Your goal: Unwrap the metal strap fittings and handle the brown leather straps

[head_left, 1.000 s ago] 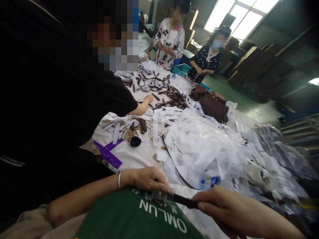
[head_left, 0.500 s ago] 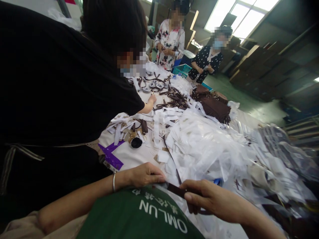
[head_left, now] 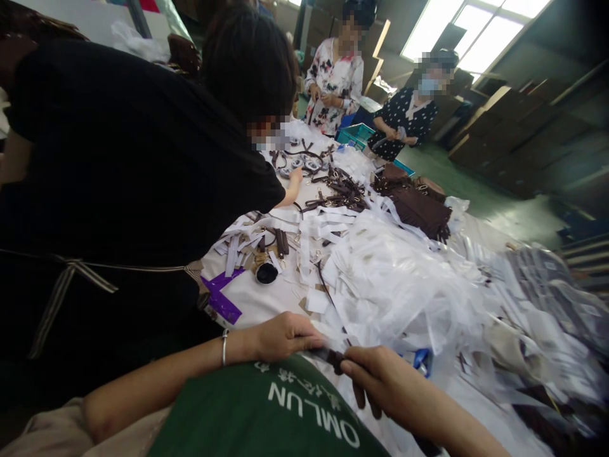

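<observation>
Left hand (head_left: 285, 336) and right hand (head_left: 387, 384) are both clamped on one dark strap (head_left: 335, 360), which spans the narrow gap between them. Left fingertips pinch its paler end, blurred here; right fingers cover much of the rest. It sits just beyond the upper edge of a green apron (head_left: 247, 412) with white lettering. Past the hands, the counter (head_left: 259, 301) carries a thin brown strip (head_left: 328, 293), running towards the right hand, and a big heap of clear plastic (head_left: 404, 273), which crowds the space beyond that hand. Left of the heap lie white strips (head_left: 304, 244), a round black-mouthed object (head_left: 266, 273) and purple tape (head_left: 224, 301). Farther off are clipped brown straps (head_left: 340, 190) and brown bags (head_left: 421, 209). A co-worker in black (head_left: 118, 171) leans over the counter's left side, blocking part of it; two people stand at the far end.
</observation>
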The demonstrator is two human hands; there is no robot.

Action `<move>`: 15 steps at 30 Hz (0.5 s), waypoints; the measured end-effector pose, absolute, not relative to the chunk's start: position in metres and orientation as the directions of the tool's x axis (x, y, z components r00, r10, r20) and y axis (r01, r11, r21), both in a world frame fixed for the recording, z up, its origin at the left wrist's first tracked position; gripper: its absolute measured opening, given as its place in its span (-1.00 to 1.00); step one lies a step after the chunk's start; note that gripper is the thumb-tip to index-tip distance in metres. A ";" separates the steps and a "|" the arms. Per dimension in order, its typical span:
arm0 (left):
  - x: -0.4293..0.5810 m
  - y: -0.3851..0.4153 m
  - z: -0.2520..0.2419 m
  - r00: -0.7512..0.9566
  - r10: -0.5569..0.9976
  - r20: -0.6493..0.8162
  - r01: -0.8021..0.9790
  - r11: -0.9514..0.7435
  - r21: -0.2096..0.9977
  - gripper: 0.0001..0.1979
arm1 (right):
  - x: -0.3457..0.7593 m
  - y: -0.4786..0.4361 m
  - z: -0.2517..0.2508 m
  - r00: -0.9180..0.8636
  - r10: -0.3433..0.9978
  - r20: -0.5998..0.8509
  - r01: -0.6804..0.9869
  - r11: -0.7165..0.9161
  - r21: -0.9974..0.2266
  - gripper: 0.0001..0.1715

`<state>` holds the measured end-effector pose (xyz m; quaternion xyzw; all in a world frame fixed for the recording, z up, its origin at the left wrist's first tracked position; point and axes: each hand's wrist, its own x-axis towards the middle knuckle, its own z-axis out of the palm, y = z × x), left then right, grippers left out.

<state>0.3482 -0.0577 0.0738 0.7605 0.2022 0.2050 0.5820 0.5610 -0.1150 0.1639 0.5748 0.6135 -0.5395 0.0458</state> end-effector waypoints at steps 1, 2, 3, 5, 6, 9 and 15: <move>0.349 -0.058 0.074 0.837 0.537 0.108 0.054 -0.277 0.959 -0.62 | 0.558 -0.114 0.159 -0.340 0.639 -0.689 0.725 -0.288 -0.625 -0.63; 0.349 -0.057 0.074 0.839 0.527 0.134 0.042 -0.309 0.950 -0.63 | 0.556 -0.113 0.154 -0.347 0.624 -0.700 0.691 -0.335 -0.641 -0.64; 0.349 -0.057 0.073 0.840 0.521 0.150 0.039 -0.333 0.942 -0.64 | 0.554 -0.112 0.149 -0.353 0.613 -0.707 0.654 -0.379 -0.655 -0.65; 0.346 -0.055 0.071 0.840 0.522 0.148 0.049 -0.344 0.938 -0.64 | 0.552 -0.111 0.142 -0.369 0.610 -0.702 0.580 -0.439 -0.686 -0.70; 0.343 -0.053 0.069 0.837 0.531 0.131 0.060 -0.327 0.943 -0.64 | 0.551 -0.111 0.139 -0.373 0.617 -0.693 0.551 -0.453 -0.701 -0.72; 0.331 -0.048 0.063 0.827 0.560 0.047 0.080 -0.201 0.976 -0.63 | 0.549 -0.116 0.139 -0.355 0.641 -0.681 0.531 -0.461 -0.711 -0.66; 0.314 -0.043 0.049 0.831 0.533 -0.157 0.127 0.092 0.988 -0.58 | 0.528 -0.127 0.130 -0.248 0.859 -0.448 0.835 -0.045 -0.549 -0.74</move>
